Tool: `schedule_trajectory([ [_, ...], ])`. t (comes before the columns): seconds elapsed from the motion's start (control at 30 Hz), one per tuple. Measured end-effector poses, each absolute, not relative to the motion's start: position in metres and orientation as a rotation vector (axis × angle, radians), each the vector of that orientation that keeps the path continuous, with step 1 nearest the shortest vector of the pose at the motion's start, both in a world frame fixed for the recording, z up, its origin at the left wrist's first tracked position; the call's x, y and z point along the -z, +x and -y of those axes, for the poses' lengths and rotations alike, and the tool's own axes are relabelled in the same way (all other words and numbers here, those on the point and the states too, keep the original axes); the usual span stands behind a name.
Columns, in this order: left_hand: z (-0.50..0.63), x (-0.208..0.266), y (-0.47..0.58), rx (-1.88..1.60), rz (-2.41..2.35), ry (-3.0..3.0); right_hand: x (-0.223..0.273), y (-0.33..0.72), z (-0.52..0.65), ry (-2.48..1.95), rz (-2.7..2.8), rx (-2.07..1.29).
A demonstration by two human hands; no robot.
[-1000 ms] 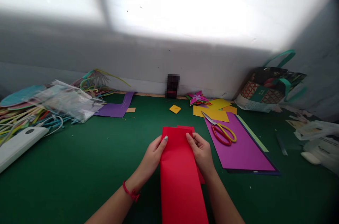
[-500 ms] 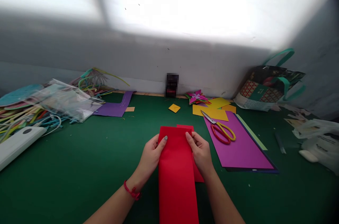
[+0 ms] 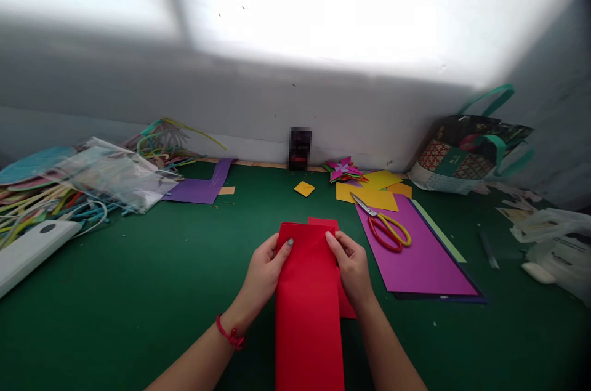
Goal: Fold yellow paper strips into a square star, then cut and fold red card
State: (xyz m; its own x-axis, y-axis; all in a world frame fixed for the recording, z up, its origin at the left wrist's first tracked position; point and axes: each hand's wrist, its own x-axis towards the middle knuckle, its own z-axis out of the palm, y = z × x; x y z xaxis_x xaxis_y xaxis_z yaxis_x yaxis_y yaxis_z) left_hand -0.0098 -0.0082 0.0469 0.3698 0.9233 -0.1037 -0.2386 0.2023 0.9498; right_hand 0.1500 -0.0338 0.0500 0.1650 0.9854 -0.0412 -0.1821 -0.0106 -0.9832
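Note:
A long strip of red paper (image 3: 308,317), which looks folded, stretches from my hands down past the bottom edge of the view. My left hand (image 3: 265,269) pinches its upper left edge, thumb on top and fingers behind. At the upper right corner, my right hand (image 3: 351,266) grips the same paper between thumb and fingers. Partly hidden behind it lies another red sheet (image 3: 347,303) on the green table. To the right, scissors (image 3: 386,231) with red and yellow handles rest on a purple sheet (image 3: 418,268) and yellow paper (image 3: 367,195).
Bundled coloured strips under a clear plastic bag (image 3: 124,175) and a white power strip (image 3: 34,255) lie at left. Purple paper (image 3: 196,189), a small yellow square (image 3: 304,188) and a pink paper flower (image 3: 342,169) line the back. A patterned bag (image 3: 457,160) stands back right.
The top edge of the red paper has dipped slightly, and its lower part has shifted a little left. Both hands keep their hold, the right one moving slightly to the right.

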Motion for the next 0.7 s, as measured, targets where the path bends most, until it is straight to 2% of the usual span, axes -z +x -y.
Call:
schedule_trajectory([
  [0.7, 0.0090, -0.0469, -0.0076, -0.930, -0.799, 1.054, -0.0516, 0.1510, 0.0334, -1.146, 0.914, -1.147],
])
